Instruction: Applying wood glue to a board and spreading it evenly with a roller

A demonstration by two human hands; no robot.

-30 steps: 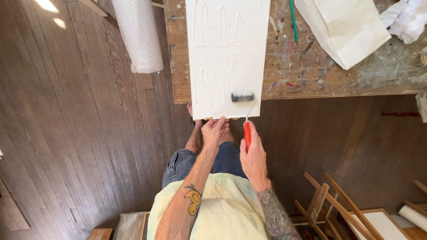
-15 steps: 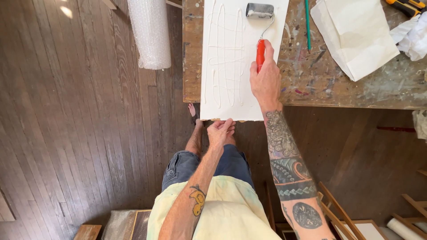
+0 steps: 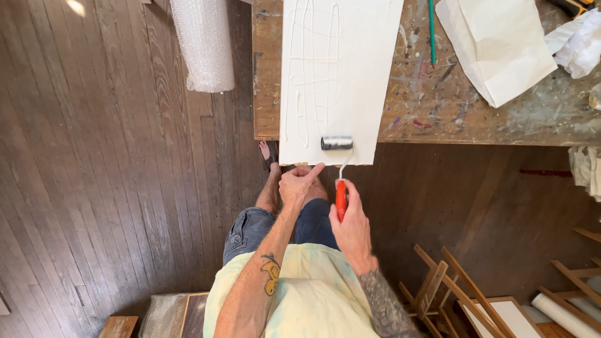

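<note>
A large white sheet (image 3: 338, 69) marked with thin glossy lines lies on a paint-stained wooden table (image 3: 438, 94) and hangs over its near edge. My left hand (image 3: 299, 183) pinches the sheet's near edge. My right hand (image 3: 350, 219) grips the orange handle of a small roller (image 3: 337, 143), whose dark cylinder rests on the sheet close to that near edge.
A roll of bubble wrap (image 3: 201, 44) leans left of the table. White folded paper (image 3: 501, 44), crumpled cloth (image 3: 579, 44) and a green pencil (image 3: 431, 31) lie on the table's right part. Wooden frames (image 3: 463, 294) and a rolled sheet (image 3: 566, 316) sit on the floor, lower right.
My right hand has pulled the roller back from the far end of the sheet to its near edge. My left hand stays at the sheet's edge.
</note>
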